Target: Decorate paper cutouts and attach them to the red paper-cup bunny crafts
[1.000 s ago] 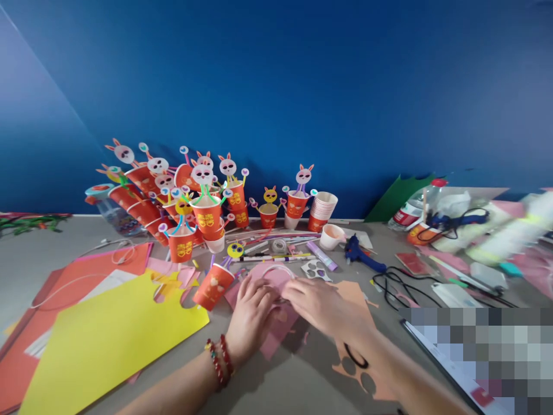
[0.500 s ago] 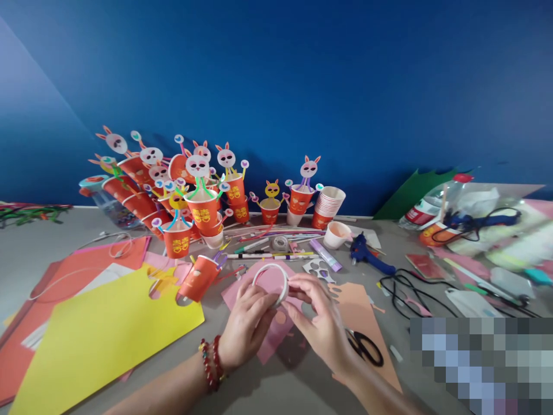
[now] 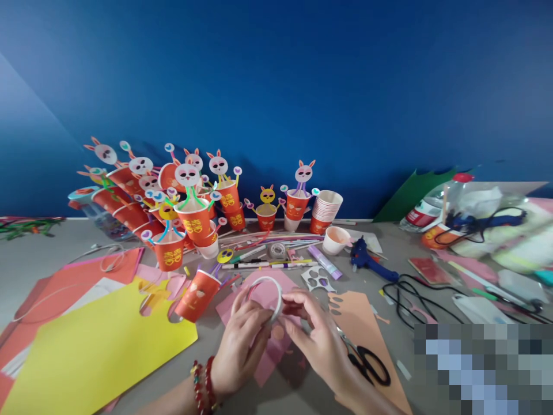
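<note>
In the middle of the head view I hold a thin white roll of tape (image 3: 279, 298), standing on edge so that its open ring shows. My left hand (image 3: 246, 340), with red beaded bracelets at the wrist, grips the ring's lower left side between thumb and fingers. From the other side my right hand (image 3: 313, 331) curls its thumb and fingertips at the ring's right edge; the exact contact is hard to see. Below lies pink paper (image 3: 270, 363). Black-handled scissors (image 3: 375, 366) rest on orange paper (image 3: 354, 311) beside my right wrist.
Orange cups with rabbit figures (image 3: 192, 216) crowd the back left. A tipped cup (image 3: 199, 295) lies near yellow paper (image 3: 103, 340). Stacked cups (image 3: 326, 210) stand at the back. To the right are a blue glue gun (image 3: 371, 262), black cable (image 3: 404, 288) and a bottle (image 3: 432, 202).
My view has shifted slightly, so the table's things appear lower. The ring has turned a little, showing more of its opening. Both hands stay at it.
</note>
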`<action>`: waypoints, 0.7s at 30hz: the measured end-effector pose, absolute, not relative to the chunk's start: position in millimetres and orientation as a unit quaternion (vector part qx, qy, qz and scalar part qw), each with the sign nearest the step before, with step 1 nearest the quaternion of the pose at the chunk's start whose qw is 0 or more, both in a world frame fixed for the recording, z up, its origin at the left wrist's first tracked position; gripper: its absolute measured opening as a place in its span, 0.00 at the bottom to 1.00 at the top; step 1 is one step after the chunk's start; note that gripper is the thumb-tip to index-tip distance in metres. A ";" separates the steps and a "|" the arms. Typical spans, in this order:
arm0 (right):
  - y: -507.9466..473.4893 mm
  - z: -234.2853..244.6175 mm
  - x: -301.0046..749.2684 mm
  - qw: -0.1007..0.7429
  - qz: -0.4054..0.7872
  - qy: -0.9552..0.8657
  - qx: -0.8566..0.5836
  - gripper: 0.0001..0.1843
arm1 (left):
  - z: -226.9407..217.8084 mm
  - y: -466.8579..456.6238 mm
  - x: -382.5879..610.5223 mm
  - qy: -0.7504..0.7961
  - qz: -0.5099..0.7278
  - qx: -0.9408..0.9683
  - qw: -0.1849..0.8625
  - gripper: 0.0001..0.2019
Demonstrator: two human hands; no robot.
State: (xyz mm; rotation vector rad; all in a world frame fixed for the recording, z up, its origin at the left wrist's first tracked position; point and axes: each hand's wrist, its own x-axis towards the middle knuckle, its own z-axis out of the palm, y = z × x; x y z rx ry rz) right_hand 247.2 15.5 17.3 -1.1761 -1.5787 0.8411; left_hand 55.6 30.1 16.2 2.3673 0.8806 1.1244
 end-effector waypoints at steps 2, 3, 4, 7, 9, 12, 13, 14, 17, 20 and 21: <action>15.3 18.6 246.4 0.473 0.319 -0.659 -0.490 0.10 | 15.8 29.6 56.1 0.318 0.395 0.844 0.172 0.13; 15.3 19.4 245.8 0.470 0.305 -0.664 -0.495 0.09 | 15.9 29.5 56.5 0.323 0.394 0.845 0.164 0.14; 15.3 20.2 245.1 0.468 0.293 -0.667 -0.500 0.07 | 16.2 29.4 56.9 0.326 0.392 0.846 0.157 0.14; 15.6 22.7 243.3 0.466 0.283 -0.671 -0.502 0.05 | 17.6 29.6 58.3 0.335 0.387 0.847 0.144 0.14; 16.0 24.4 242.8 0.467 0.292 -0.670 -0.497 0.03 | 18.5 29.6 59.0 0.335 0.386 0.847 0.146 0.14; 17.2 27.0 242.9 0.472 0.310 -0.671 -0.481 0.05 | 18.4 28.8 59.4 0.333 0.392 0.844 0.152 0.13; 17.6 27.5 243.2 0.475 0.310 -0.671 -0.477 0.07 | 18.0 28.3 59.4 0.334 0.393 0.843 0.154 0.13; 17.8 27.6 243.5 0.480 0.304 -0.672 -0.476 0.07 | 17.3 27.9 59.2 0.335 0.393 0.842 0.157 0.13; 17.9 26.1 244.8 0.491 0.278 -0.673 -0.478 0.06 | 14.3 27.3 57.9 0.342 0.388 0.839 0.169 0.14; 17.5 23.8 245.5 0.490 0.293 -0.667 -0.480 0.02 | 11.2 28.4 56.3 0.347 0.384 0.836 0.180 0.14; 17.4 23.7 245.5 0.487 0.303 -0.663 -0.481 0.03 | 10.5 29.1 55.9 0.347 0.384 0.836 0.184 0.14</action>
